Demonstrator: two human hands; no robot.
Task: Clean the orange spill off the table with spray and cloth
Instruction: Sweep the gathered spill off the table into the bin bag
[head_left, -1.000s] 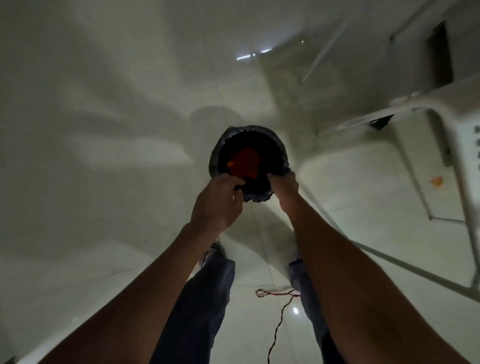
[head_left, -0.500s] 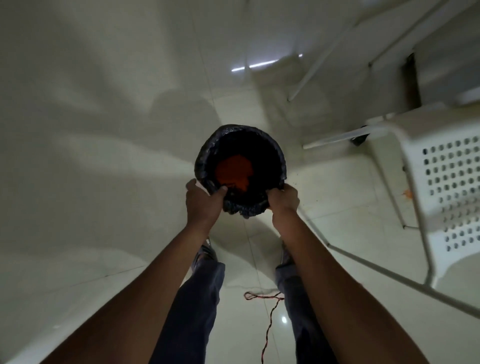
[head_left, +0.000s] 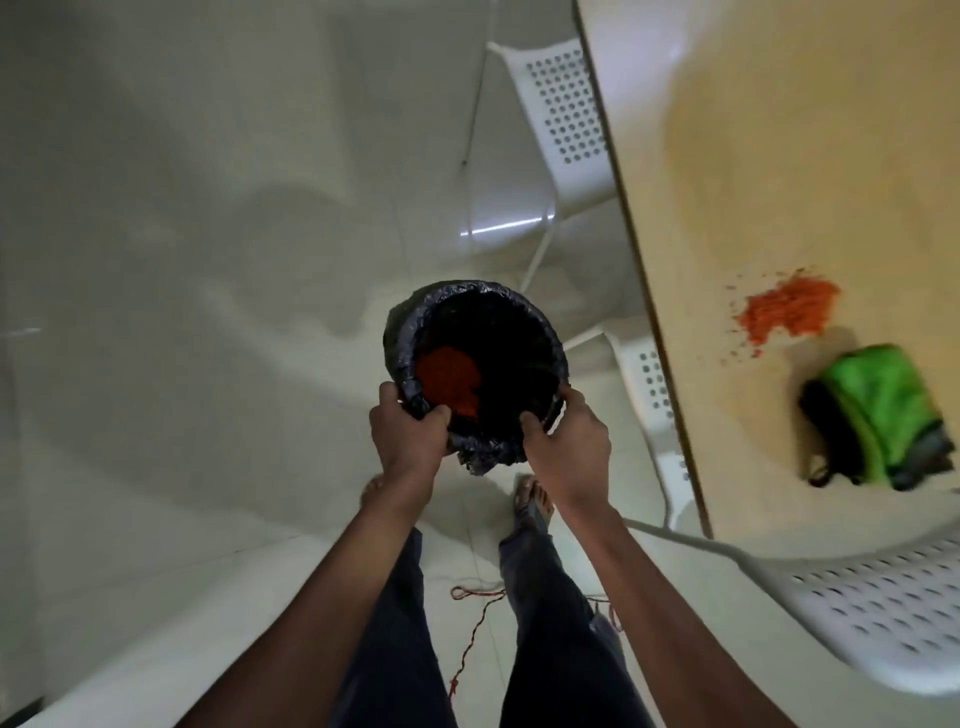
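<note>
Both hands grip the near rim of a round bin lined with a crinkled black plastic bag (head_left: 498, 332), holding it above the pale tiled floor (head_left: 208, 312). On the near-left edge, the left hand (head_left: 410, 441) has its fingers curled over the liner and its thumb hooked inside. On the near-right edge, the right hand (head_left: 569, 447) clamps the rim the same way, thumb inside the opening and fingers wrapped round the outer wall. Inside the bin, a heap of orange granular material (head_left: 449, 379) lies against the left inner side.

To the right stands a beige table (head_left: 779, 156), its edge running diagonally down the view. On its top lies the orange spill (head_left: 787, 309), a loose mound with scattered grains around it. Just beside the spill, nearer the person, sits a folded green cloth with dark trim (head_left: 883, 415), apart from the grains.

White perforated plastic chairs (head_left: 566, 104) stand along the table's left side and at lower right. Below the bin show the person's dark trousers (head_left: 395, 649) and sandalled feet, with a thin red cord (head_left: 475, 623) trailing on the floor between the legs.
</note>
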